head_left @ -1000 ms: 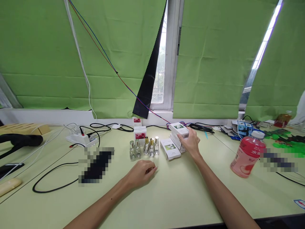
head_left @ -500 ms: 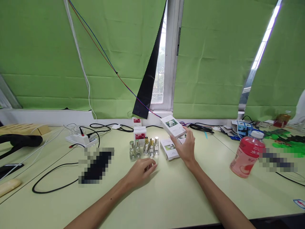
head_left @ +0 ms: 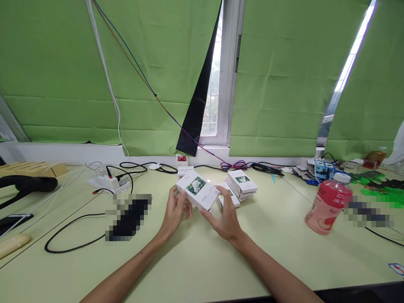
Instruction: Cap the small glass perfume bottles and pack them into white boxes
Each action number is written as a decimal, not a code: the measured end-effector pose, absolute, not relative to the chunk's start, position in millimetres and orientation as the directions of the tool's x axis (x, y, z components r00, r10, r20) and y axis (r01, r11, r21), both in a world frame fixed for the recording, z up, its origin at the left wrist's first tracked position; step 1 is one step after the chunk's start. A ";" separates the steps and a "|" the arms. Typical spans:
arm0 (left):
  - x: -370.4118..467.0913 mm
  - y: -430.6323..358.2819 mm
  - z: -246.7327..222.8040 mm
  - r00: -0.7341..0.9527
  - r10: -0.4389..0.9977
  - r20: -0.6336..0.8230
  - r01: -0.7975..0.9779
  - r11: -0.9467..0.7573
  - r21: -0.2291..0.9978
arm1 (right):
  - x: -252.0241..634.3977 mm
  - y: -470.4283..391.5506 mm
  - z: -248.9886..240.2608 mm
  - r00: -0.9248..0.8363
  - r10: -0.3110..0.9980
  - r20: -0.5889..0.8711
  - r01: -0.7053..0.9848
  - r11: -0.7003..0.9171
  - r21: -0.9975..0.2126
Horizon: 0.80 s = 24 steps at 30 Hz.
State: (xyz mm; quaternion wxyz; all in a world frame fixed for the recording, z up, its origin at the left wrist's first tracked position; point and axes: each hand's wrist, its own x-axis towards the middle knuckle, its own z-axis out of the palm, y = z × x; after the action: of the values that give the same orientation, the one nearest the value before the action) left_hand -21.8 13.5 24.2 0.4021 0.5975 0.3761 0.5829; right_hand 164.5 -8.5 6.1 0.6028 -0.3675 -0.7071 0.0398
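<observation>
A small white box (head_left: 198, 189) with a white flower picture on a green ground is tilted above the table. My left hand (head_left: 175, 210) grips its left end, thumb and fingers closed on it. At its right end, my right hand (head_left: 225, 214) pinches the same box between thumb and fingers. Behind my right hand, a stack of similar white boxes (head_left: 242, 185) stands on the table, with another flat white box (head_left: 232, 198) against its left side. The held box hides the group of small glass bottles and most of a white box (head_left: 184, 170) behind it.
A pink drink bottle (head_left: 328, 206) stands at the right. At the left are a white power strip (head_left: 109, 183) with cables and a blurred dark object (head_left: 129, 219). Black cable coils (head_left: 265, 168) lie along the back. Green blinds (head_left: 284, 84) hang behind the table.
My right hand has brought the white box left and toward me from above the stack. My left hand has risen from the table and closed on the box's left end.
</observation>
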 end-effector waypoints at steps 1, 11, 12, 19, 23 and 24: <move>-21.8 14.3 24.5 0.025 0.919 0.394 -0.019 -0.393 0.919 | 163.3 -9.3 5.2 -0.018 0.581 0.814 0.460 0.727 -0.510; -21.0 13.2 28.8 -0.046 0.921 0.387 0.066 -0.384 0.921 | 161.0 -5.4 -5.9 -0.156 0.705 0.691 0.370 0.691 -0.621; -20.7 12.5 29.4 -0.047 0.922 0.384 0.071 -0.380 0.922 | 161.3 -4.7 -6.7 -0.167 0.721 0.673 0.366 0.679 -0.637; -20.1 10.7 29.4 -0.030 0.922 0.385 0.092 -0.381 0.920 | 163.8 -0.7 -5.2 -0.151 0.810 0.566 0.268 0.585 -0.765; -21.3 13.0 27.2 -0.021 0.903 0.429 0.079 -0.426 0.901 | 164.3 2.5 -3.6 -0.136 0.844 0.519 0.121 0.534 -0.837; -22.0 13.7 26.7 -0.021 0.897 0.441 0.076 -0.438 0.895 | 164.3 3.4 -3.7 -0.142 0.850 0.507 0.083 0.521 -0.850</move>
State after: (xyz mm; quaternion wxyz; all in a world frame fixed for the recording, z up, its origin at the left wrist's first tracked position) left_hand -22.0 13.7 26.7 0.3468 0.6077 0.4006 0.5916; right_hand 164.3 3.4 -3.7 0.5554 -0.3468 -0.6722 0.3455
